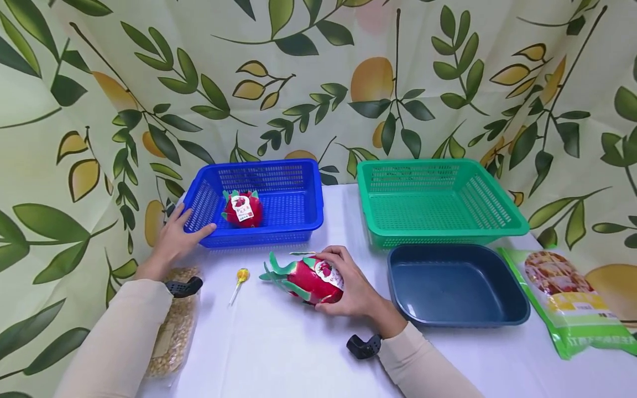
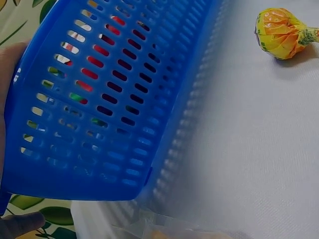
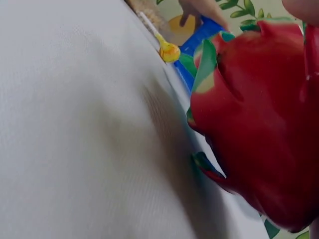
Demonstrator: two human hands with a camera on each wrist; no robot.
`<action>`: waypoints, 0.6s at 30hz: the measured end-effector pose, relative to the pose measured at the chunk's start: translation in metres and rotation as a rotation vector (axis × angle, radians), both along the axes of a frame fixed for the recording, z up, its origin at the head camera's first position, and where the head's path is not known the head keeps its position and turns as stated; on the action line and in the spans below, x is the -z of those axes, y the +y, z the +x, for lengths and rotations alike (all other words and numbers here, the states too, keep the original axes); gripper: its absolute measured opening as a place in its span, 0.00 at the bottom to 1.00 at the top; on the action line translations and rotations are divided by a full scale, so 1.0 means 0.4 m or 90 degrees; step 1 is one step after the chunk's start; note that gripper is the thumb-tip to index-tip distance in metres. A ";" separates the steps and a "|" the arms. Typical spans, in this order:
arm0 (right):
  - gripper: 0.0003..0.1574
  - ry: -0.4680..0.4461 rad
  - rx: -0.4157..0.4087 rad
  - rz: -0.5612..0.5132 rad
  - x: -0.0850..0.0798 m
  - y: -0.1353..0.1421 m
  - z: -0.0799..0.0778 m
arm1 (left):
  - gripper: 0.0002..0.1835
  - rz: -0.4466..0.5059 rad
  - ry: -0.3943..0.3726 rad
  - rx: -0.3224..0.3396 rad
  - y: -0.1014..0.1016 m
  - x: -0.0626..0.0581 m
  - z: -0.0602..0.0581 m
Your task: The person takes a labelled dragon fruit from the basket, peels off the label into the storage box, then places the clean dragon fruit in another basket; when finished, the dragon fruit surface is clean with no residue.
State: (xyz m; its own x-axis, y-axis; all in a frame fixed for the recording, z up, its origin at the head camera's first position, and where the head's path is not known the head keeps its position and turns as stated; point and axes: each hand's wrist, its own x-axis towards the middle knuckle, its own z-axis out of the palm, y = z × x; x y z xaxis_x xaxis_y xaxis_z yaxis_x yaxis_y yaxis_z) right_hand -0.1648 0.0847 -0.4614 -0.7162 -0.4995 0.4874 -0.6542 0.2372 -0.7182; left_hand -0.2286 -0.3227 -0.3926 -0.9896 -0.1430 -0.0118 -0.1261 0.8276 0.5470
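Observation:
My right hand (image 1: 348, 287) grips a red dragon fruit (image 1: 306, 279) with green leafy scales and a white label, close over the white table. In the right wrist view the fruit's glossy red side (image 3: 264, 124) fills the right half. At the near left corner of a blue basket (image 1: 264, 239), my left hand (image 1: 174, 237) rests with its fingers spread along the rim. Inside that basket sits another labelled dragon fruit (image 1: 244, 210), showing red through the slots in the left wrist view. A yellow-wrapped lollipop (image 1: 242, 275) lies between the hands, on the table.
A green basket (image 1: 443, 237) stands at the back right, with a dark blue tub (image 1: 458, 321) in front of it. Right of the tub lies a green printed bag (image 1: 572, 304). A clear bag of pale kernels (image 1: 174, 331) lies under my left forearm. Leaf-patterned cloth (image 1: 318, 83) hangs behind.

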 end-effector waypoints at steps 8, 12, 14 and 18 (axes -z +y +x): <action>0.70 -0.015 0.002 0.019 0.006 0.007 -0.001 | 0.56 0.008 0.006 -0.002 0.000 -0.010 0.008; 0.70 -0.010 -0.012 0.012 0.012 0.008 -0.003 | 0.54 -0.041 0.064 0.009 0.008 -0.019 0.022; 0.70 -0.003 -0.017 0.011 0.014 0.010 -0.006 | 0.53 -0.071 0.112 0.025 0.024 -0.027 0.033; 0.69 -0.009 -0.021 0.010 0.015 0.016 -0.009 | 0.51 -0.087 0.215 0.079 0.077 -0.043 0.060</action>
